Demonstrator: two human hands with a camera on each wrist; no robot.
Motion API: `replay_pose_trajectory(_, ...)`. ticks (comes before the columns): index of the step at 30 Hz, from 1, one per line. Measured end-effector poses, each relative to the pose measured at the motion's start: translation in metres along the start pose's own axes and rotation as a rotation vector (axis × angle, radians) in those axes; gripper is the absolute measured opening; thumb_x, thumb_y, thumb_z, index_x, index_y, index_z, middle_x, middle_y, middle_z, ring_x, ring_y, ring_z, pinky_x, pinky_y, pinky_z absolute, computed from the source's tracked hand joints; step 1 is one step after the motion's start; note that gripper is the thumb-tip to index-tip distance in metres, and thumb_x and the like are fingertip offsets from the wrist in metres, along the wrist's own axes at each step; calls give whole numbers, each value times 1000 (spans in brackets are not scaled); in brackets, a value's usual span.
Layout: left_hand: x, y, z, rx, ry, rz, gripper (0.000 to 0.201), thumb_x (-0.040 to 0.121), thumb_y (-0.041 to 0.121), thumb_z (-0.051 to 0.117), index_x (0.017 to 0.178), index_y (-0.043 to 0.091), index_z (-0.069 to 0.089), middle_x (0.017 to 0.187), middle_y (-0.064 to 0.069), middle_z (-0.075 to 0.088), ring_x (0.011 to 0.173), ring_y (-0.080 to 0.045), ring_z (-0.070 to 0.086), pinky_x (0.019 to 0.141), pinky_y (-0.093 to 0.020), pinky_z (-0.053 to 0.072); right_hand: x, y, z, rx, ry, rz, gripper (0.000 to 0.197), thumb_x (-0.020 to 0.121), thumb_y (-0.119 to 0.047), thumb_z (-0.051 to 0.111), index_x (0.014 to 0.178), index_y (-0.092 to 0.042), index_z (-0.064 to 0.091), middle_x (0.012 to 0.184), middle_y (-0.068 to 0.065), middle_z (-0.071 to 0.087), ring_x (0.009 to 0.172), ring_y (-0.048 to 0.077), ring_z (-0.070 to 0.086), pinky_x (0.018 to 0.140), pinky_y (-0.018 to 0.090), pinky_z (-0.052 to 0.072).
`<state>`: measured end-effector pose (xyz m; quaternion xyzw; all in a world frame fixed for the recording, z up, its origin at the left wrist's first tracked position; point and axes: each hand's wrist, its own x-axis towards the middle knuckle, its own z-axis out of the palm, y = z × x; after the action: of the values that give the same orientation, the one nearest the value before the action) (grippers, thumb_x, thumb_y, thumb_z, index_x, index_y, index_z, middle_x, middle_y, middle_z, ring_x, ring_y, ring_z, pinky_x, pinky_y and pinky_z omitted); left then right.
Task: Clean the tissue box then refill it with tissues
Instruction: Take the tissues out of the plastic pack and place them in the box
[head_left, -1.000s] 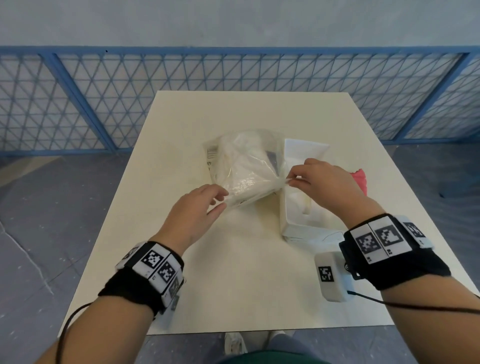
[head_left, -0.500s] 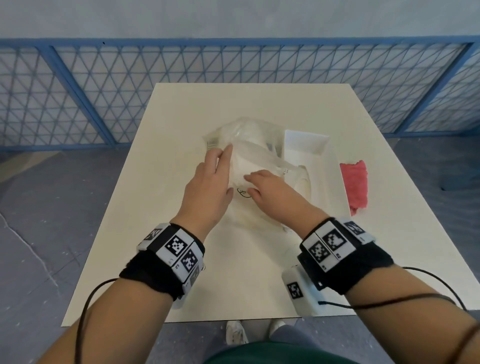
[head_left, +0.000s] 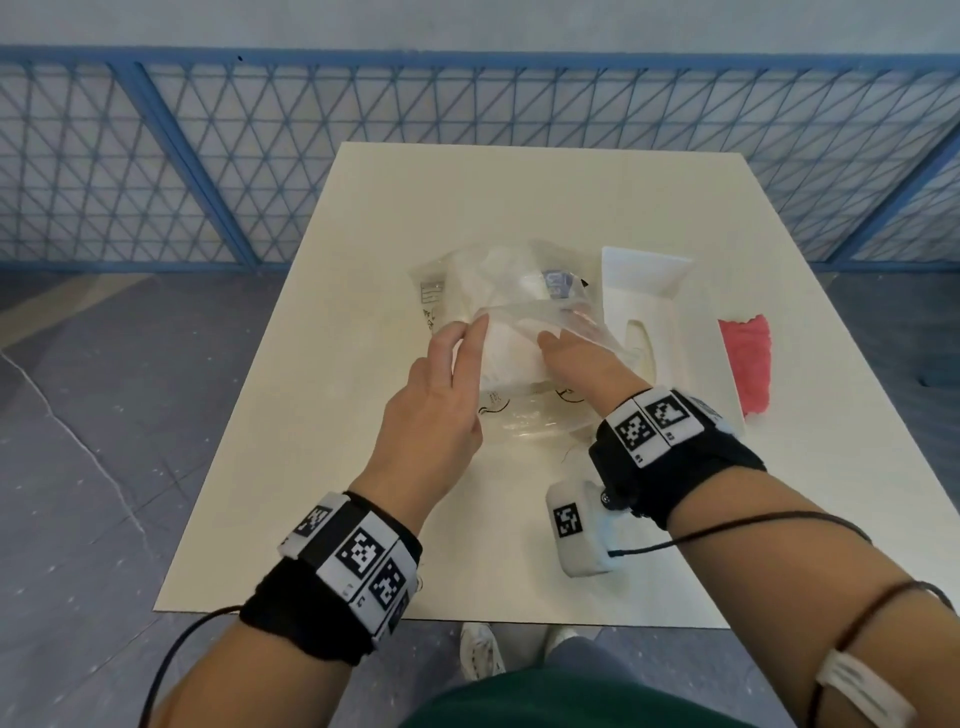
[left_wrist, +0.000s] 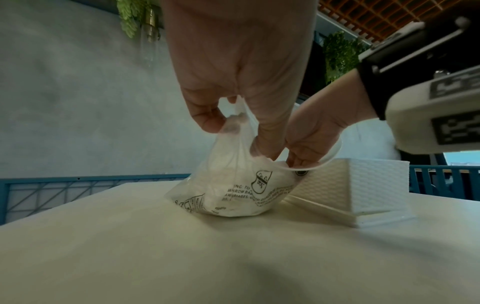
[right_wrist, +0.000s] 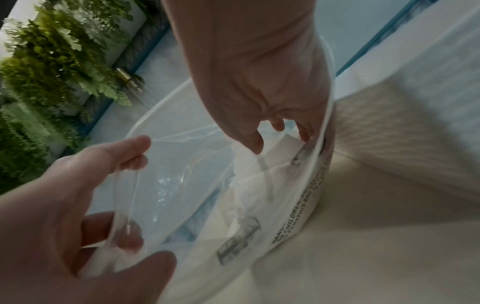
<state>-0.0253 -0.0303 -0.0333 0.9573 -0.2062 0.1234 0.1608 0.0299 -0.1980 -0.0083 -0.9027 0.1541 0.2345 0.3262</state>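
The table (head_left: 363, 467) carries every item. The tissue box (head_left: 644, 291) lies at centre right, white and open, no tissues visible inside. Just left of it sits the clear plastic bag (head_left: 498, 291) containing the tissues (head_left: 511, 358). The red cloth (head_left: 745, 364) lies right of the box, released; cleaning appears complete. Refilling is not yet done. The left hand (head_left: 436, 410) pinches the bag rim, holding the mouth open. The right hand (head_left: 582, 358) is inside the bag, fingers curled toward the tissues; a firm grip cannot be confirmed.
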Motion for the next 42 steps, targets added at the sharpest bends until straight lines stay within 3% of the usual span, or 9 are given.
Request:
replay_pose_trajectory(3, 0, 0, 0, -16, 1, -10, 104, 60, 3, 76, 146, 16, 20, 133, -5, 25, 85, -30, 60, 44, -31, 51, 11, 1, 2, 91, -13, 58, 46, 104, -25, 24, 142, 0, 35, 139, 19, 45, 128, 29, 42, 108, 34, 30)
replay_pose_trajectory(6, -1, 1, 0, -32, -19, 6, 100, 64, 3, 74, 146, 20, 19, 134, -4, 24, 90, -30, 58, 46, -32, 51, 22, 1, 5, 250, -12, 138, 46, 100, -38, 31, 133, -10, 46, 116, 11, 56, 105, 26, 53, 93, 33, 40)
replay_pose_trajectory(9, 0, 1, -1, -31, -50, 10, 85, 71, -1, 67, 144, 26, 32, 139, -8, 33, 93, -28, 56, 49, -29, 46, 25, 5, 9, 414, 57, 145, 30, 92, -48, 49, 99, -19, 56, 82, 0, 57, 70, 16, 54, 69, 26, 48)
replay_pose_trajectory(12, 1, 0, 0, -42, -61, 3, 79, 73, -6, 61, 142, 23, 40, 139, -11, 40, 94, -30, 54, 52, -32, 47, 33, 10, 14, 552, 3, 113, 24, 91, -39, 55, 96, -16, 59, 91, 6, 63, 79, 19, 61, 84, 32, 52)
replay_pose_trajectory(16, 2, -1, 3, -19, -16, 7, 88, 70, -4, 65, 148, 19, 30, 140, -2, 38, 92, -28, 54, 54, -29, 48, 21, 0, 13, 655, 27, 122, 20, 81, -40, 65, 82, -20, 63, 66, 1, 55, 59, 15, 50, 57, 25, 42)
replay_pose_trajectory(22, 1, -2, 5, 7, -12, 8, 101, 65, 1, 73, 148, 19, 19, 144, 4, 20, 95, -28, 55, 56, -30, 52, 21, -8, 23, 870, -126, 136, 37, 87, -37, 62, 117, -15, 59, 96, 5, 62, 71, 15, 60, 53, 23, 49)
replay_pose_trajectory(31, -6, -7, 9, 118, -61, 2, 136, 35, 46, 93, 146, 9, 24, 150, -9, 33, 81, -27, 56, 63, -33, 55, 23, -11, 29, 811, -123, 162, 16, 86, -22, 68, 80, -18, 54, 82, -1, 54, 68, 11, 53, 54, 19, 44)
replay_pose_trajectory(36, -7, -9, 12, 156, -79, -16, 141, 28, 49, 93, 145, 7, 26, 148, -12, 41, 76, -28, 55, 59, -34, 54, 18, -7, 27, 785, -147, 196, 9, 81, -20, 65, 83, -19, 57, 88, 0, 55, 80, 16, 48, 63, 24, 38)
replay_pose_trajectory(42, -6, -7, 12, 160, -103, -17, 139, 30, 49, 93, 145, 8, 26, 148, -12, 41, 78, -29, 57, 59, -32, 54, 12, -6, 24, 912, -161, 127, 4, 90, -26, 58, 90, -23, 56, 76, -3, 57, 65, 13, 53, 59, 22, 39)
